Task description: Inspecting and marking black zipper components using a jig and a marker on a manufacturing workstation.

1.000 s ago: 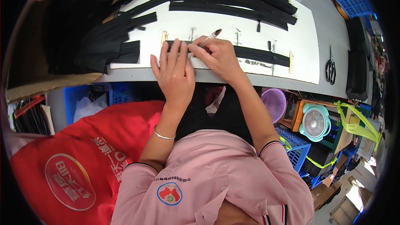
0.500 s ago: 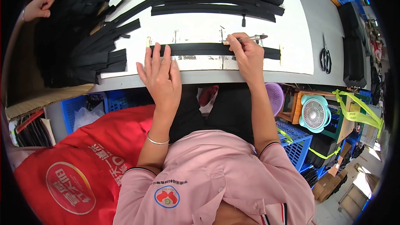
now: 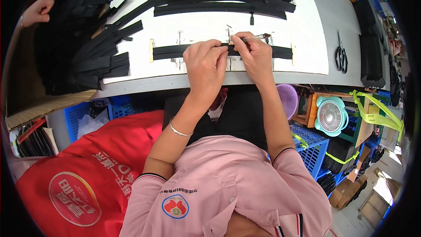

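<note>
A long black zipper (image 3: pixel 169 52) lies straight across the white board (image 3: pixel 307 39) in front of me, between two pale tape marks. My left hand (image 3: pixel 205 68) is over its middle, fingers bunched and thumb and fingertips pinching the tape. Close beside it on the right, my right hand (image 3: pixel 254 57) is closed round a pen (image 3: pixel 261 37), its tip end down at the zipper's upper edge. Dark lines are marked on the board around the strip. Farther back, several more black zippers (image 3: pixel 219 6) lie side by side; a small pull tab (image 3: pixel 252 19) hangs from one.
A heap of black strips (image 3: pixel 79 52) covers the left of the table, where another person's closed hand (image 3: pixel 38 12) shows. Black-handled scissors (image 3: pixel 341 57) lie to the right, before dark stacked bundles (image 3: pixel 372 59). Below stand a turquoise fan (image 3: pixel 330 116) and blue crates (image 3: pixel 313 149).
My left hand has moved right, from lying spread on the zipper's left end to pinching near its middle. My right hand with the pen has shifted slightly left.
</note>
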`<action>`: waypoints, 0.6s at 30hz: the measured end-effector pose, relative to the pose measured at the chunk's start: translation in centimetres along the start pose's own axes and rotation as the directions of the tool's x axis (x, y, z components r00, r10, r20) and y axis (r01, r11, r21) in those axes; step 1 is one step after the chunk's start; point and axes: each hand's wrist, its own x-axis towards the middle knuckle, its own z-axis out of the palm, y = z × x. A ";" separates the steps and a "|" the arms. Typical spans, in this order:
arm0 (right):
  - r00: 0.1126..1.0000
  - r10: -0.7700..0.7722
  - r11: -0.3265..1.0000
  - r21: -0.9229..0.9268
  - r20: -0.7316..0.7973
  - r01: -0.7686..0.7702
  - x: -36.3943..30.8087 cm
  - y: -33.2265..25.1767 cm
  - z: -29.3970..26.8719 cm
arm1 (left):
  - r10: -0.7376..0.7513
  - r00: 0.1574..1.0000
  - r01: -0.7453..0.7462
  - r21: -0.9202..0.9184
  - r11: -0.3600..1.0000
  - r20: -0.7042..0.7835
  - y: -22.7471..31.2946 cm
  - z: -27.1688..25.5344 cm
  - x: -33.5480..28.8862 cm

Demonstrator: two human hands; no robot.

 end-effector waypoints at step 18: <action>0.988 -0.102 0.995 -0.003 0.120 0.103 -0.2 0.3 -1.3 | -0.006 1.000 0.005 0.039 0.999 0.025 0.0 0.0 0.1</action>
